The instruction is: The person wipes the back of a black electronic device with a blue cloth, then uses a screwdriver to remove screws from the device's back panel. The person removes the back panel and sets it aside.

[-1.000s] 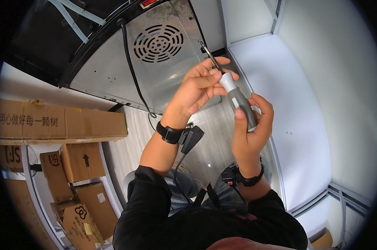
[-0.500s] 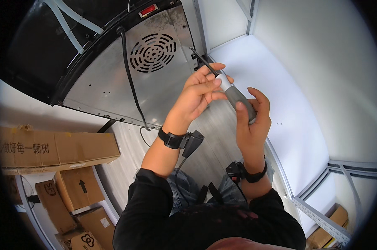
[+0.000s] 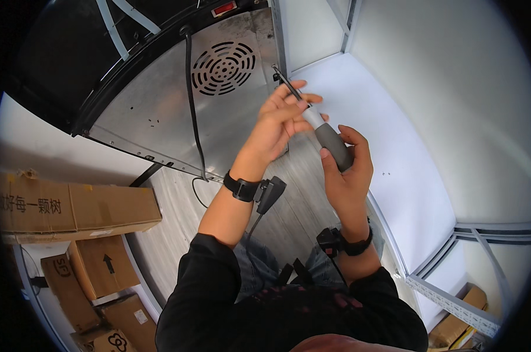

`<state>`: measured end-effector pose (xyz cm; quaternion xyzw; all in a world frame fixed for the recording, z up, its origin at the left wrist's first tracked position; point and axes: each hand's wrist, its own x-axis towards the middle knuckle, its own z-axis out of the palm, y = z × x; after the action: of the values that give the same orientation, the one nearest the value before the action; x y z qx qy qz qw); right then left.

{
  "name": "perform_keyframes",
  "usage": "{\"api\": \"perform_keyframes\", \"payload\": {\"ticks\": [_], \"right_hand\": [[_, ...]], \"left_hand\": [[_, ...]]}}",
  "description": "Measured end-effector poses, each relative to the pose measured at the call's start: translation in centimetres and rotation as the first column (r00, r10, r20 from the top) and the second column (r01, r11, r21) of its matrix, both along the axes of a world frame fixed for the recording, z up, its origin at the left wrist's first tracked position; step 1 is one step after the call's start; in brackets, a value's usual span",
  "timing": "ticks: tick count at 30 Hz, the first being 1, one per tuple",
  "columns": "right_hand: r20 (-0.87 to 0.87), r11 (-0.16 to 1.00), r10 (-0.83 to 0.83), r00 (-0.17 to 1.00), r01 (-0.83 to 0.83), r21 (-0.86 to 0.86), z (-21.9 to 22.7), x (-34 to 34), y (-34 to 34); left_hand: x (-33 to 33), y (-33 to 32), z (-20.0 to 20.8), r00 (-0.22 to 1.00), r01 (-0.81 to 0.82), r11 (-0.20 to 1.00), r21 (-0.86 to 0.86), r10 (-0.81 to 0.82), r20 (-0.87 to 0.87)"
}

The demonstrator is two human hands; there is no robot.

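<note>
A screwdriver (image 3: 332,144) with a thick grey handle, a pale collar and a long dark shaft slants up to the left between my two hands. My left hand (image 3: 277,126) is closed around its shaft and collar, with the thumb along the front. Lower down, my right hand (image 3: 350,182) grips the butt of the handle between thumb and fingers. The shaft's tip stands in front of the right edge of a metal panel (image 3: 159,120) with round vent slots; whether it touches anything there I cannot tell.
A black cable (image 3: 194,111) hangs down the panel, below a red switch (image 3: 223,9). Cardboard boxes (image 3: 110,205) are stacked at the left. On the right lies a white shelf (image 3: 388,141) with a grey metal frame (image 3: 453,305). Straps with black devices (image 3: 271,193) sit on my wrists.
The panel and switch appear farther right, and the boxes farther left, as the view shifts. The handle's butt and my right hand have moved slightly left; both hands keep their hold.
</note>
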<state>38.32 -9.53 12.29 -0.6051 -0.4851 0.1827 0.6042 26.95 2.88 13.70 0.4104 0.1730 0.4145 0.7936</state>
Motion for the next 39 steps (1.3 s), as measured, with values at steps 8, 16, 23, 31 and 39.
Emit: {"api": "perform_keyframes", "payload": {"ticks": [8, 16, 23, 31, 39], "right_hand": [[0.151, 0.977, -0.112, 0.982, 0.082, 0.197, -0.5, 0.7, 0.6], [0.185, 0.974, -0.131, 0.974, 0.092, 0.206, -1.0, 0.6, 0.5], [0.17, 0.961, -0.146, 0.974, 0.099, 0.258, -0.3, 1.0, -0.1], [-0.06, 0.99, -0.083, 0.995, 0.089, 0.107, -0.9, 6.3, -2.1], [-0.218, 0.946, -0.293, 0.931, 0.249, -0.209, -5.4, 15.1, -6.1]], "left_hand": [[0.2, 2.8, 0.2, 0.947, -0.314, 0.948, -0.047, 0.309, -0.092], [1.8, 3.1, 0.1, 0.858, -0.501, 0.859, -0.108, 0.476, -0.192], [1.7, 3.6, 0.1, 0.875, -0.482, 0.864, -0.147, 0.466, -0.128], [3.6, 3.2, -2.4, 0.963, -0.259, 0.957, -0.128, 0.246, -0.108], [12.8, 1.6, -12.1, 0.998, -0.048, 0.872, -0.488, 0.023, -0.056]]}}
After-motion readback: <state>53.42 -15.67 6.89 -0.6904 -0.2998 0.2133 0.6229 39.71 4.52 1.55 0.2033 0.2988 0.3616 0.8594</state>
